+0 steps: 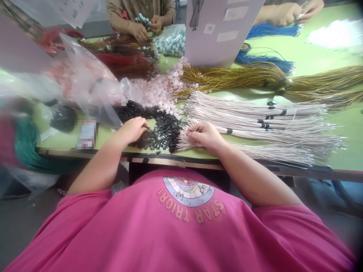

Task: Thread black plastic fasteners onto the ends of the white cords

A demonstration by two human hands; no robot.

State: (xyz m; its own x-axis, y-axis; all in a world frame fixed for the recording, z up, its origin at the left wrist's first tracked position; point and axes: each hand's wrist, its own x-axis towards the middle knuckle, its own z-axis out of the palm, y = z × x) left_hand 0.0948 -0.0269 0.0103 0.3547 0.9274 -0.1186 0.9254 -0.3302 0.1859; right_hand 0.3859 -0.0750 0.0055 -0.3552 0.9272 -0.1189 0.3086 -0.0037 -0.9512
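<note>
My left hand (pixel 134 129) rests at the left edge of a pile of small black plastic connector housings (pixel 162 130). Its fingers are curled together, with the fingertips against the pile; whatever they hold is hidden. My right hand (pixel 206 135) pinches thin white wires (pixel 185 141) near their left ends. Several of these wire ends carry black housings (pixel 173 140), which lie fanned out at the right side of the pile. Behind and to the right of that hand stretch bundles of white wires (pixel 283 134), bound with black tape.
Pale pink housings (pixel 159 90) are heaped behind the black ones, beside a clear plastic bag (pixel 93 83). Yellow wire bundles (pixel 244 77) lie farther back. A grey divider (pixel 215 34) stands upright. Across the table, a person's hands (pixel 144 28) handle blue-and-white pieces. The table edge (pixel 195 161) is close to me.
</note>
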